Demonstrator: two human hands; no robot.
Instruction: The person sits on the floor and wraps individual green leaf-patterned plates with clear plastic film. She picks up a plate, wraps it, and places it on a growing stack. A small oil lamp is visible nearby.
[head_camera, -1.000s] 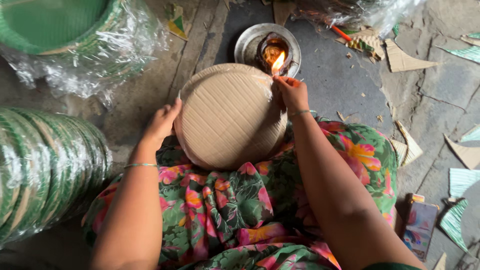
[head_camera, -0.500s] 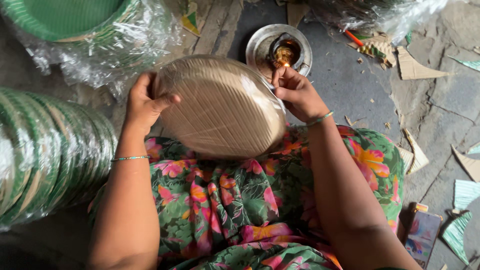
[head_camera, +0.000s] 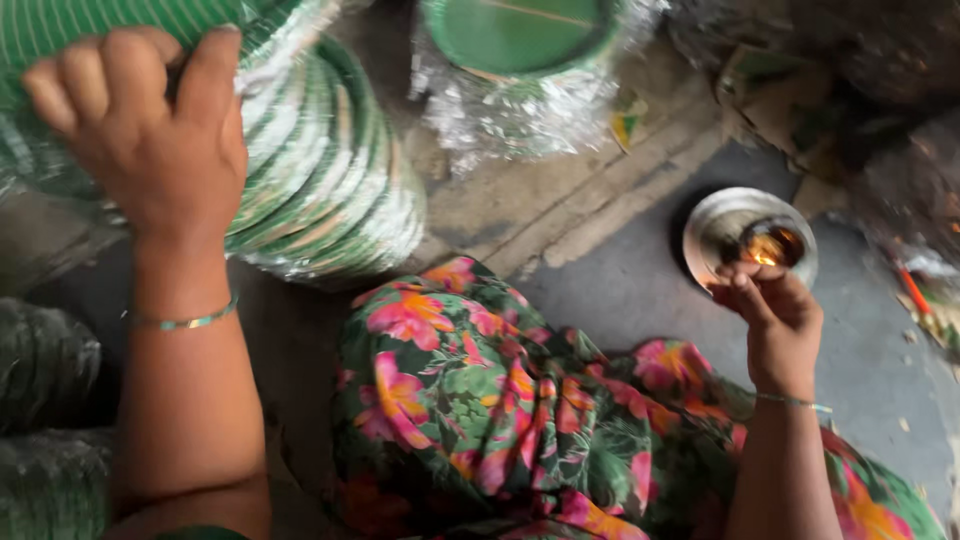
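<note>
- Two hands are in my view, and they are well apart: my left hand is up at the far left, my right hand is low on the right, with the flowered cloth over the lap between them.
- I take the stack of green striped plates as my landmark. It lies on its side in clear wrap, its long axis running left to right across the floor, rims facing me.
- My left grip is clenched on the near upper end of that stack, knuckles up and thumb over the wrapped edge. I read it as grasping the wrap or the rim of an end plate; which of the two, I cannot tell, since the hand hides the contact.
- My right grip is pinched, fingertips together, right of the stack and well apart from it, just at the near rim of the small metal dish. Whether anything thin sits between the fingertips I cannot tell.
- That dish sits on the floor, far right of the stack, with a small flame glowing in it, just beyond my right fingertips.
- A second wrapped pile with a green plate on top stands beyond the stack, to its right.
- By my judgement the left hand is far nearer the stack, the right nearer the flame.
</note>
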